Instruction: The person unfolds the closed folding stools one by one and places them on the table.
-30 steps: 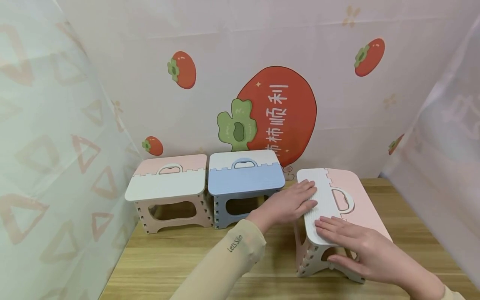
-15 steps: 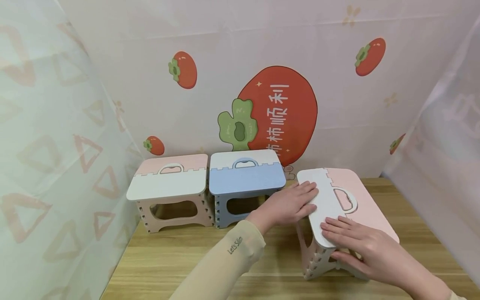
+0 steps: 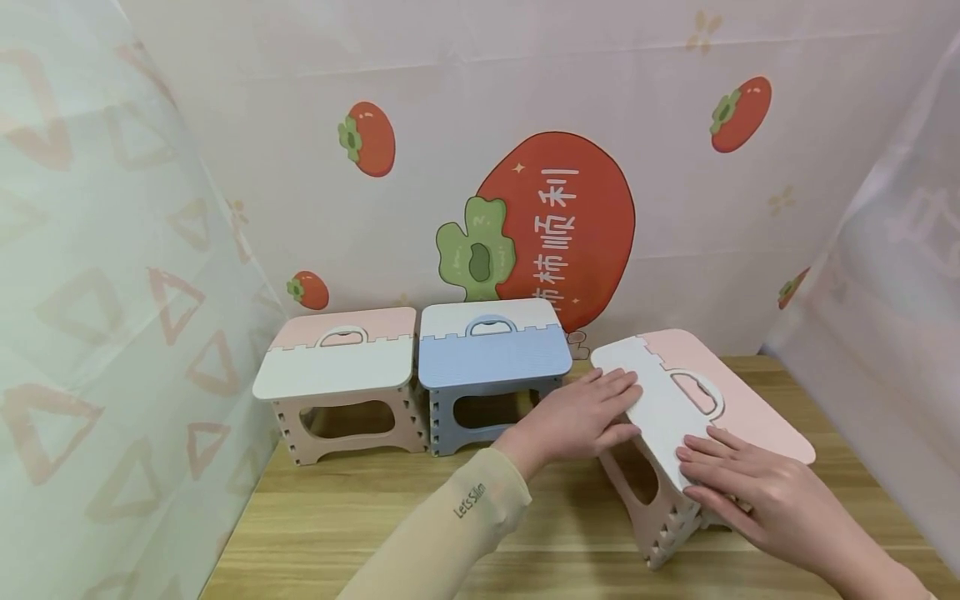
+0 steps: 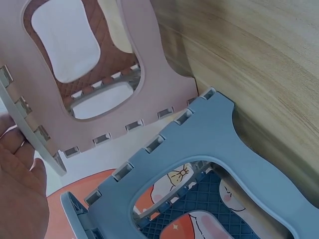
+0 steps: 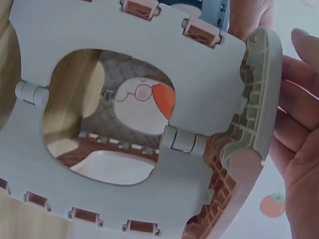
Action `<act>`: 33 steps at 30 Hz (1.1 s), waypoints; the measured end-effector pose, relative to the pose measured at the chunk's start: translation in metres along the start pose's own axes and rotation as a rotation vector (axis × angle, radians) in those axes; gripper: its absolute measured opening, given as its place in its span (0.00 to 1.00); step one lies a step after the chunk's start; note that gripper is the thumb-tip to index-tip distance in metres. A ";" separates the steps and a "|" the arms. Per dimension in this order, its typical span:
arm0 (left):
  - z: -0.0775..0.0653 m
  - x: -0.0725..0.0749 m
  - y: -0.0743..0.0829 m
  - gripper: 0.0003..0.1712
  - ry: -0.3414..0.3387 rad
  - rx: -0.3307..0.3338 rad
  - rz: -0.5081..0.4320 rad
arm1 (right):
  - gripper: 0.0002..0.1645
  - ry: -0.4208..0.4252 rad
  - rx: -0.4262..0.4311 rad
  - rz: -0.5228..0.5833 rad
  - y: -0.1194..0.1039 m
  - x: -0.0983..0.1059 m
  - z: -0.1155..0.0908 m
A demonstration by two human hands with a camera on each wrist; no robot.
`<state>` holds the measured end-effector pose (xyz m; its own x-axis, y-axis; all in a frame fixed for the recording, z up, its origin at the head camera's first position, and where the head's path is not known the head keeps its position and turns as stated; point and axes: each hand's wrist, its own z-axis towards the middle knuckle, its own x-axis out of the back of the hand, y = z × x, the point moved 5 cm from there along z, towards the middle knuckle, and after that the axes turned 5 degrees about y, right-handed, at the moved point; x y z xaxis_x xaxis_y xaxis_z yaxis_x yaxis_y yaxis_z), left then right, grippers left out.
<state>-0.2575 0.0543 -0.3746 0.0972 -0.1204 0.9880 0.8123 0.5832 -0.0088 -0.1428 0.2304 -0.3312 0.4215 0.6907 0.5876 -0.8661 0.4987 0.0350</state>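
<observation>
A folding step stool (image 3: 678,400) with a white and pink top and a carry handle stands at the right, turned at an angle. My left hand (image 3: 581,417) rests its fingers on the white half near the far left corner. Over the near end, my right hand (image 3: 765,492) lies with fingers extended on the top. The left wrist view has the left hand (image 4: 22,179) against the stool's edge, its pink leg panel (image 4: 164,64) in sight. From the right wrist, the right hand (image 5: 304,124) touches the seat's outer face beside the pale leg panel (image 5: 109,30).
A blue and white stool (image 3: 495,358) stands at the back, beside a white and pink stool (image 3: 337,367) at the left. All stand on a wood-grain table (image 3: 375,517). A printed cloth wall (image 3: 480,67) bounds the back, with more cloth at both sides.
The right-hand stool has turned, its near end swinging out to the right. My right hand has moved right with it; the left hand has stayed by the far corner. The other two stools stand still.
</observation>
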 end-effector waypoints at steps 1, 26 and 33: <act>0.000 0.000 0.000 0.39 0.006 -0.005 0.006 | 0.27 0.006 -0.002 -0.010 0.001 0.001 0.000; -0.004 -0.001 0.010 0.40 -0.003 -0.022 0.084 | 0.33 0.052 -0.036 -0.259 0.018 0.014 -0.019; -0.004 -0.002 0.013 0.40 0.017 -0.019 0.084 | 0.34 0.060 -0.046 -0.305 0.026 0.016 -0.024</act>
<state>-0.2450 0.0589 -0.3771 0.1756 -0.0853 0.9808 0.8113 0.5769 -0.0951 -0.1523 0.2668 -0.3406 0.6762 0.5345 0.5070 -0.6848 0.7098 0.1650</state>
